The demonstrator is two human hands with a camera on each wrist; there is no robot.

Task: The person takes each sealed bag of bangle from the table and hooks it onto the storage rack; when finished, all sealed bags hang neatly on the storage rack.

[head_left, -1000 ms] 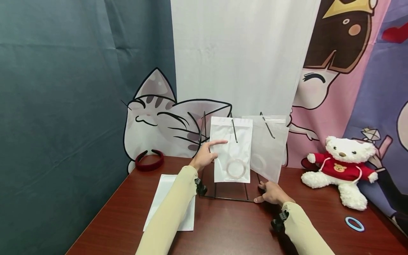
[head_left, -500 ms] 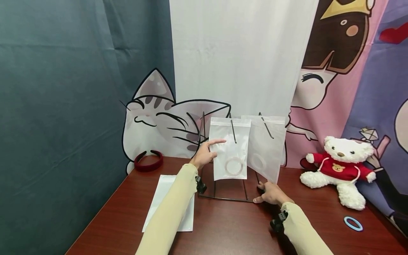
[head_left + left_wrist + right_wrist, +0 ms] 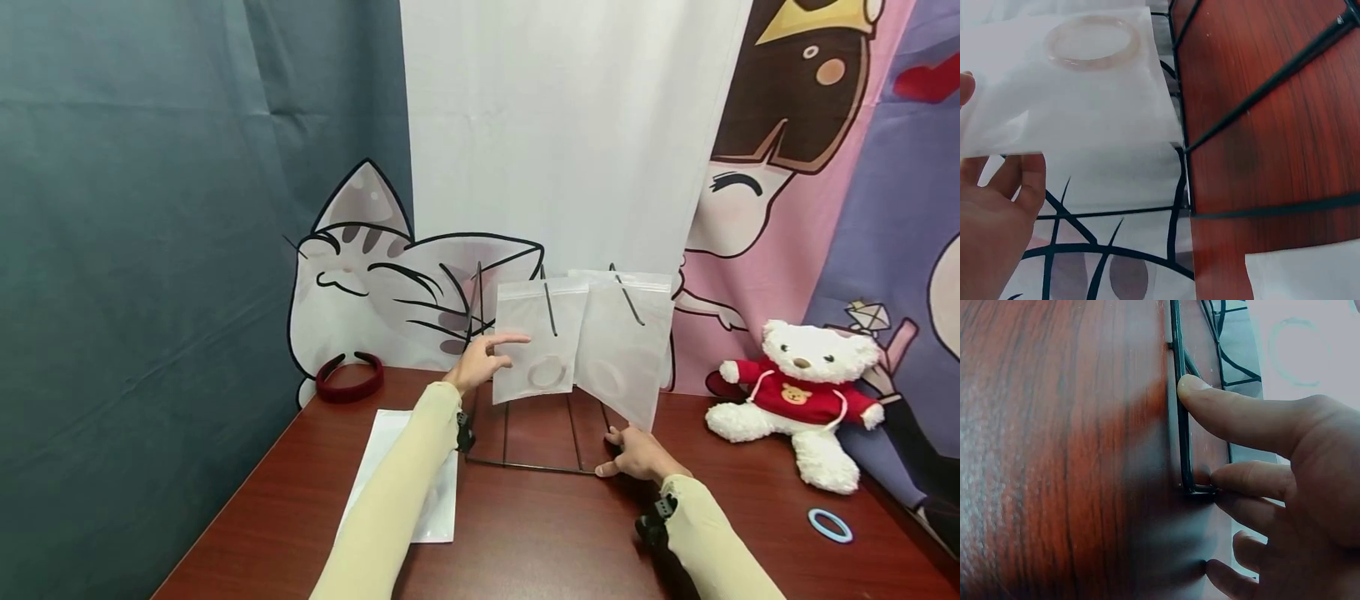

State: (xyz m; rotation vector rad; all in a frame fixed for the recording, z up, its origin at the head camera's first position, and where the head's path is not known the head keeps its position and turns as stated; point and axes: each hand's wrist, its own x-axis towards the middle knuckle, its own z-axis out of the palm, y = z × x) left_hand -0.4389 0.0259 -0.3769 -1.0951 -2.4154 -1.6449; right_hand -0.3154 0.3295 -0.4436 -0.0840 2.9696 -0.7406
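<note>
A black wire display rack (image 3: 540, 467) stands on the table, with two white translucent zip bags hanging from its prongs. The left zip bag (image 3: 521, 317) shows a pale ring like a bangle (image 3: 1088, 42) low inside. Its neighbour, the right zip bag (image 3: 622, 342), also shows a faint ring. My left hand (image 3: 477, 364) is at the left bag's side edge, index finger extended across its front; in the left wrist view the bag partly hides other fingers (image 3: 1032, 172). My right hand (image 3: 641, 454) grips the rack's front right base corner, thumb (image 3: 1210, 403) on the front rail.
A flat white bag (image 3: 435, 517) lies beneath my left forearm. Farther back sits a dark red headband (image 3: 351, 392). To the right are a white teddy bear (image 3: 802, 392) in a red hoodie and a blue ring (image 3: 830, 526). Printed curtains (image 3: 562, 125) hang behind the table.
The left zip bag's lower end has swung upward in the head view, and its ring has risen with it. Both hands stay in nearly the same place.
</note>
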